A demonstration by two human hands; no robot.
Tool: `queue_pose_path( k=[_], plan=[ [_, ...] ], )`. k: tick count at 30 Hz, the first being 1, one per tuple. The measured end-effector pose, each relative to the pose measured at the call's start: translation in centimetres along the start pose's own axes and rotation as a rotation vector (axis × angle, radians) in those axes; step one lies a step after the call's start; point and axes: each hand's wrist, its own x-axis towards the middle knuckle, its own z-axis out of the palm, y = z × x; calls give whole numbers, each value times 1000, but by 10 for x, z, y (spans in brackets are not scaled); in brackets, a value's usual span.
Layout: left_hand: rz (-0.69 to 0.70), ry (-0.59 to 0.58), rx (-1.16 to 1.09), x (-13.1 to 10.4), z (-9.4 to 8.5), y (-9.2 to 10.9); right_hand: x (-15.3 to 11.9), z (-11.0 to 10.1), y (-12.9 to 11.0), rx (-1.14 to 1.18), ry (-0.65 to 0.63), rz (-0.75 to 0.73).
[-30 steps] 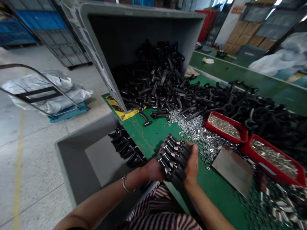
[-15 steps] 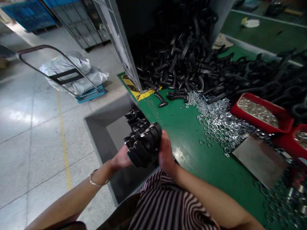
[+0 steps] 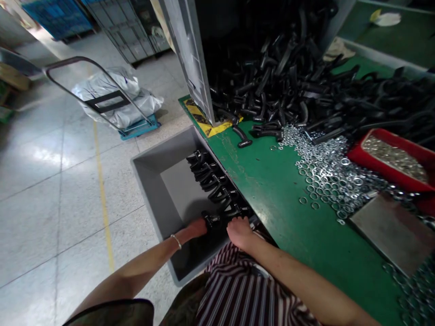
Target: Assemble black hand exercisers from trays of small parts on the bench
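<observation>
"Head view: what are the main parts, from large to small?"

"The green bench (image 3: 272, 190) extends across the right side. Lower, beside its left edge, stands the open grey bin (image 3: 151, 190). Inside it, a row of black handles (image 3: 211, 182) lies along the bench-side wall, its long axis running away from the body and slanting left at the far end."

"How do the hands stand to the handles?"

"Both are at the row's near end. The nearest handle (image 3: 211, 220) lies between them: just right of the left hand (image 3: 197, 227), which touches it and is the nearer, and left of the right hand (image 3: 239, 232), close by on the bench side. That handle's own axis is lost in shadow."

"Their state?"

"The left fingertips are hidden, so a grip cannot be told. The right fingers are bent, knuckles up; whether they hold anything cannot be told."

"What differs from half a second ago?"

"Then, a bundle of handles was held up between both hands, covering part of the row. Now the hands are lower in the bin, no raised bundle shows, and more of the row is exposed."
</observation>
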Motion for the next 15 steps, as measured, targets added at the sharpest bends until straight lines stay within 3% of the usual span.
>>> queue_pose_path(
  k=[7,15],
  plan=[
    [-148,-113,30,34,36,9,6,3,0,-13,-6,18],
    [-234,-173,-11,58,41,26,4,3,-7,-17,-17,-96]
  ],
)
